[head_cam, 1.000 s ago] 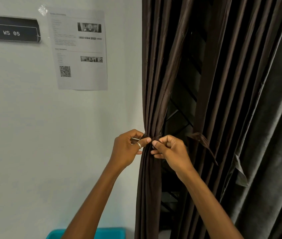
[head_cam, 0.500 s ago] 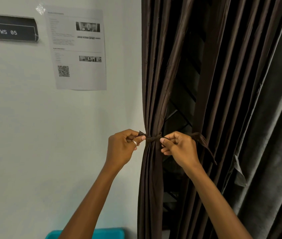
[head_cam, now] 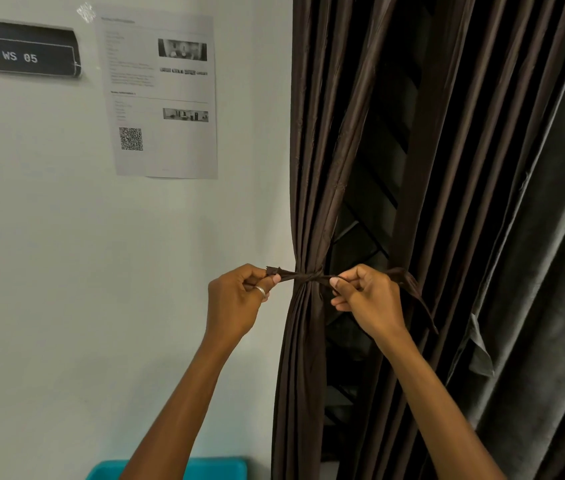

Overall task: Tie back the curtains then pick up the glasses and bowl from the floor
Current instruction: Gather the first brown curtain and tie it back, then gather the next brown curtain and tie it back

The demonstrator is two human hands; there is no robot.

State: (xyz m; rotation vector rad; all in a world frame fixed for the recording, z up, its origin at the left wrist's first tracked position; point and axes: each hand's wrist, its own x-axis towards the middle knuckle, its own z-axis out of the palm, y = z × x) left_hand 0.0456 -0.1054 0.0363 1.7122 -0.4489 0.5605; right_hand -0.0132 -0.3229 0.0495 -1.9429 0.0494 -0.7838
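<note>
A dark brown curtain (head_cam: pixel 312 150) hangs beside the white wall, gathered into a narrow bundle at hand height. A matching brown tie-back strip (head_cam: pixel 303 276) is wrapped around the bundle and crossed in front. My left hand (head_cam: pixel 236 301), wearing a ring, pinches the strip's left end. My right hand (head_cam: pixel 367 299) pinches the right end, whose tail hangs down behind the wrist. The two hands are spread apart on either side of the bundle. The glasses and the bowl are not in view.
A grey curtain (head_cam: pixel 551 271) hangs at the right, with more brown folds and a dark window between. On the wall are a printed sheet (head_cam: pixel 160 95) and a black "WS 05" sign (head_cam: pixel 19 51). A teal container's rim (head_cam: pixel 218 467) shows at the bottom.
My hands started close together at the bundle and have pulled apart sideways, drawing the strip's ends out and cinching the curtain tighter.
</note>
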